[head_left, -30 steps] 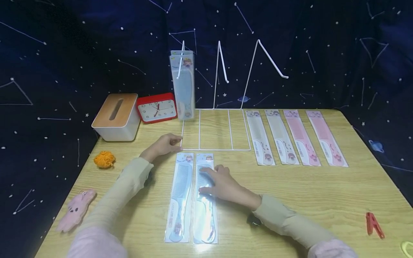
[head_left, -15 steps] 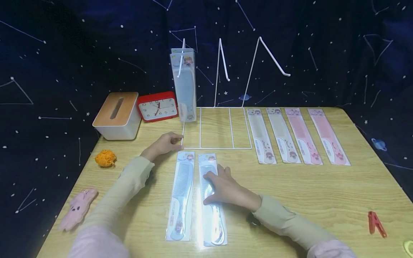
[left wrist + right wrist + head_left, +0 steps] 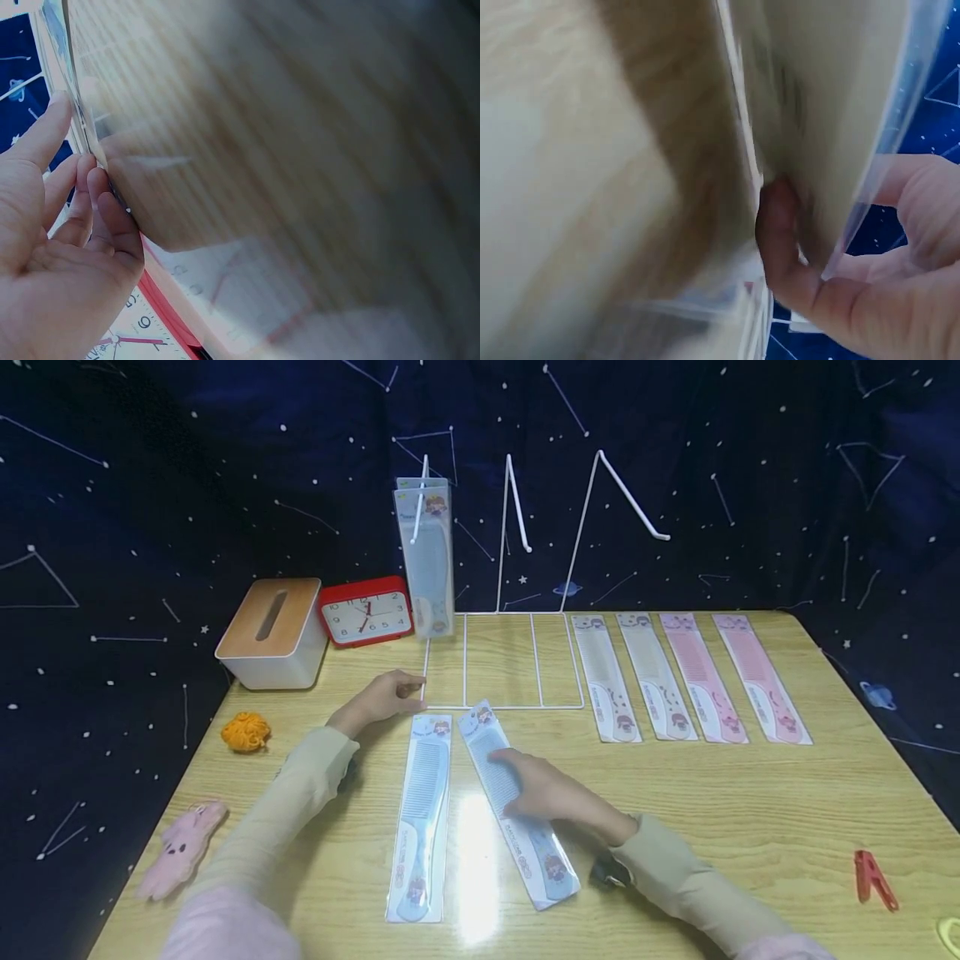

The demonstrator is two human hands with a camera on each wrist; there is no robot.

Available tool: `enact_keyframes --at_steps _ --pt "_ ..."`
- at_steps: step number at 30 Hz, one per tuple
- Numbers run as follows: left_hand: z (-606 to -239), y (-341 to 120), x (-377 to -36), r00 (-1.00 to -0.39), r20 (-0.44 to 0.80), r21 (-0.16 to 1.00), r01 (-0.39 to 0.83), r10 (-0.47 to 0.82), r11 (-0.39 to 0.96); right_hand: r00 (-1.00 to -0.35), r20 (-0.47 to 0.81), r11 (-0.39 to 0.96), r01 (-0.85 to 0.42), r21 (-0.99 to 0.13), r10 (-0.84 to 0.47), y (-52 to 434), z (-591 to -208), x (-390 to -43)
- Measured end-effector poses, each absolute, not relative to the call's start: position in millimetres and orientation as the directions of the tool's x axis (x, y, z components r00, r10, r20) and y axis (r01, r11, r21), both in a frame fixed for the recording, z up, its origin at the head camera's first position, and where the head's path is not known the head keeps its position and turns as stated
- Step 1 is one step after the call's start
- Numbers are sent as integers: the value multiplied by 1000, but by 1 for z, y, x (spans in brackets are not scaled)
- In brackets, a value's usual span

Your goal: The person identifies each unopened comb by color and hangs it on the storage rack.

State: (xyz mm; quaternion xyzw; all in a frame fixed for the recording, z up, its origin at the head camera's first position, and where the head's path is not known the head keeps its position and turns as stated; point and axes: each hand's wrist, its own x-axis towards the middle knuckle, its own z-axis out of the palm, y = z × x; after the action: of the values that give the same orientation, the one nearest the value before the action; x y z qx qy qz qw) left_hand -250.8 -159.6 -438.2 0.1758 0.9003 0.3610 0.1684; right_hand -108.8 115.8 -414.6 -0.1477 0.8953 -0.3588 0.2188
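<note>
My right hand (image 3: pixel 542 787) grips a blue comb in a clear package (image 3: pixel 555 862) by its sides, slanted over the table. In the right wrist view, a fingertip (image 3: pixel 778 217) curls under the package's pale back (image 3: pixel 817 97). Another packaged blue comb (image 3: pixel 423 785) lies to its left. My left hand (image 3: pixel 381 695) holds the front left corner of a white wire rack (image 3: pixel 517 707), thumb and fingers at the bar. Packaged blue combs (image 3: pixel 429 560) hang on the rack's left hook; the middle hook (image 3: pixel 519 506) and right hook (image 3: pixel 633 497) carry nothing.
Two pale packaged combs (image 3: pixel 606 681) and two pink ones (image 3: pixel 701 677) lie right of the rack. A tissue box (image 3: pixel 272 635), red clock (image 3: pixel 366 610), orange yarn bundle (image 3: pixel 245 732) and pink plush toy (image 3: pixel 182 852) stand left. A red clip (image 3: pixel 873 881) lies right.
My right hand has taken hold of the right blue comb package and turned it aslant, its lower end swinging right and its top reaching the rack's front bar. The left hand stays at the rack.
</note>
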Motion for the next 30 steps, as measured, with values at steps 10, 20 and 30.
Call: enact_keyframes --at_steps 10,20,30 --pt "-441 -162 -252 -886 -158 727 195 437 658 -853 57 328 -261 -908 -518 115 -360 -122" --pt "-447 -162 -254 -892 -160 712 193 423 675 -811 300 97 -398 -912 -502 88 -296 -149" --pt "-444 -160 -254 -894 -163 691 198 417 695 -819 290 143 -406 -903 -496 78 -298 -167"
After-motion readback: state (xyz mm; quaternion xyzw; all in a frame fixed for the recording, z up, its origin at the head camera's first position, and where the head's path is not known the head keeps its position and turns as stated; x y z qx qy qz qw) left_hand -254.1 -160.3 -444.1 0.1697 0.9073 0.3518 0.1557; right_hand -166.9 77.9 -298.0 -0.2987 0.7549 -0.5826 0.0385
